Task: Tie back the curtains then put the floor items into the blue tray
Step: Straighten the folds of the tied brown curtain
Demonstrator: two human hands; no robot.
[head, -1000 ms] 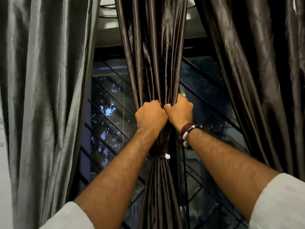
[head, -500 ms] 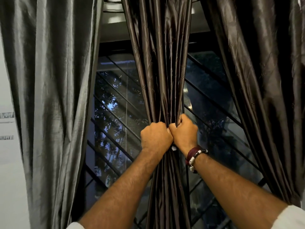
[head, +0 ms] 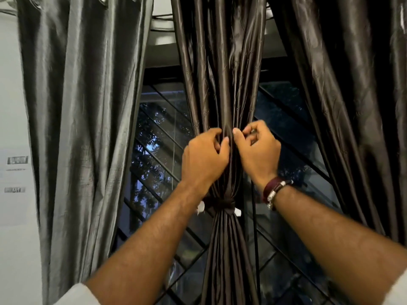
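Pinching middle curtain (head: 222, 84): left hand (head: 203, 158), right hand (head: 257, 150), fingers curled on folds; one tie (head: 222, 204); three curtains.

The middle curtain (head: 222, 84) hangs between the left curtain (head: 83, 106) and right curtain (head: 352, 95), before the window (head: 160, 137); a tie (head: 222, 204) circles it below both hands.

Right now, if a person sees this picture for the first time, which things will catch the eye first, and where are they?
In the centre, the left hand and right hand reach up to a dark curtain, their fingers on its gathered folds just above a knotted tie. A paler grey curtain hangs loose on the left, and a dark window with slanted bars shows between them.
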